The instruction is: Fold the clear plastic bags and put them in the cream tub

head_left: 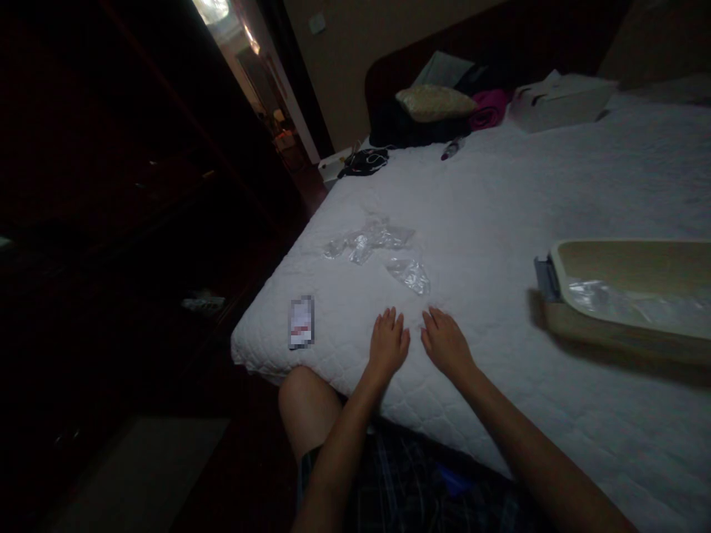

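My left hand (pixel 388 343) and my right hand (pixel 446 342) lie flat, palms down, side by side on the white quilted bed (pixel 500 215) near its front corner. Neither holds anything. Just beyond my right hand sits a small crumpled clear plastic bag (pixel 409 274). Farther off lies a larger heap of clear plastic wrapping (pixel 367 239). A small flat white card or packet (pixel 301 321) rests on the bed to the left of my left hand.
A beige tray-like box (pixel 627 296) with clear plastic inside lies on the bed at right. Pillows, dark and pink clothing (pixel 438 107) and a white box (pixel 555 100) sit at the far end. Dark furniture lines the left; a lit doorway (pixel 244 44) is beyond.
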The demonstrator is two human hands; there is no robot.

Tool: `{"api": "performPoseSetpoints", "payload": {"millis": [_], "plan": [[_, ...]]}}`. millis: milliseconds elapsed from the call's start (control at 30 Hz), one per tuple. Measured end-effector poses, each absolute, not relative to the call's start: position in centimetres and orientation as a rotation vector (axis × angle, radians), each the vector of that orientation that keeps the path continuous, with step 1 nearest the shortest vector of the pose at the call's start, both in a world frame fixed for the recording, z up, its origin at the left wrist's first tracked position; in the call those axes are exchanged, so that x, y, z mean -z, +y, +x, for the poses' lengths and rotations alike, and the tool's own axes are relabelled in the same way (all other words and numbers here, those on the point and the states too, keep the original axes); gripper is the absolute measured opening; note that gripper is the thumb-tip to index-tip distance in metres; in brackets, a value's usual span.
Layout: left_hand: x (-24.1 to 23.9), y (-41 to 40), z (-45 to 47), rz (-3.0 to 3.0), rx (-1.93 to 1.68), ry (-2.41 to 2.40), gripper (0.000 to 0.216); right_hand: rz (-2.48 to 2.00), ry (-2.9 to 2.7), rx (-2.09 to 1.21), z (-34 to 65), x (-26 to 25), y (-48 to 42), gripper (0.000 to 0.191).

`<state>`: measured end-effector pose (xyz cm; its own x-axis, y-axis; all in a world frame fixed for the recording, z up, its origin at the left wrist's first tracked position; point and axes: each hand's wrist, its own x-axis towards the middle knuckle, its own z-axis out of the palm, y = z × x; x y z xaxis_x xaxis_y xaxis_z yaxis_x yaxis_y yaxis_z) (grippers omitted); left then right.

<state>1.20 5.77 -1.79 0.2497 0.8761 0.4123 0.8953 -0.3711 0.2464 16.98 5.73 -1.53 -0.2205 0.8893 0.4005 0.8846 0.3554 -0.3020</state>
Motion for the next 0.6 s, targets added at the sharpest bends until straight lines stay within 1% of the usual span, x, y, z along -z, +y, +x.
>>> {"api": "performPoseSetpoints", "payload": {"millis": [167,333,433,600], "plan": [[3.0,5.9,1.1,-2.402,0.869,-1.797,0.028,-1.550,-2.033,0.063,16.3,1.2,7.6,0.038],[2.6,5.8,1.3,-2.455,0.845,-1.820,0.031,-1.454,-2.088,0.063,14.9,1.2,10.8,0.049],[2.6,5.7,1.3,-2.464,0.824,-1.827,0.032,-1.520,-2.124,0.028,14.8,1.4,11.1,0.044],[2.7,5.7,1.4,-2.469,0.831,-1.826,0.032,-1.592,-2.154,0.074,15.7,0.9,9.3,0.034]]}}
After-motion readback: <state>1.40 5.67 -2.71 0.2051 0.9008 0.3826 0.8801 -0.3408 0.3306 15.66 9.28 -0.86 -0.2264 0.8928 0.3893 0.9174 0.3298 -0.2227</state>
